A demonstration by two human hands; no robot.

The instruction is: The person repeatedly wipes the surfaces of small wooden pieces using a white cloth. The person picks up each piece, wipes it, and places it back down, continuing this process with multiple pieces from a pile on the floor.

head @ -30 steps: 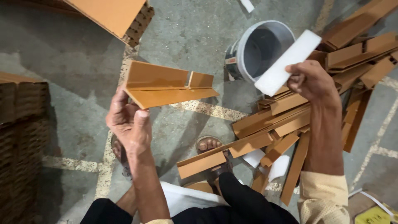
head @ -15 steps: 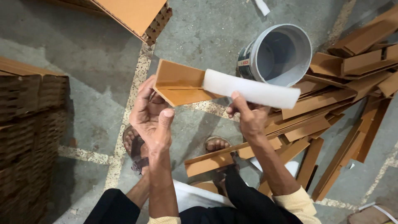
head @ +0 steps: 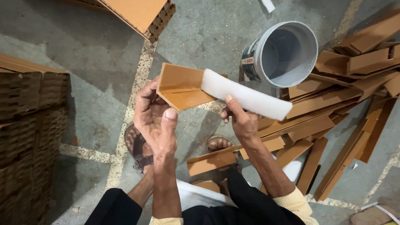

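Grey concrete floor point(head: 83, 50), loose pile of brown cardboard angle strips point(head: 333, 108) at right. White plastic bucket point(head: 285, 54) stands beside the pile. Brown folded cardboard corner piece point(head: 181, 89) held above the floor, left hand point(head: 152, 118) fingers clenched on its left end. White rectangular foam strip point(head: 246, 100) lies across the piece's right end, gripped by right hand point(head: 239, 121) fingers.

Tan-orange folded cardboard angle piece point(head: 180, 89), white foam strip point(head: 246, 100), pale grey bucket point(head: 283, 54) with whitish inside, same orange-brown cardboard strips point(head: 333, 108) heaped, darker brown corrugated stacks point(head: 29, 125), mottled grey concrete floor point(head: 83, 50) with speckled cream lines, brown sandals point(head: 141, 154).
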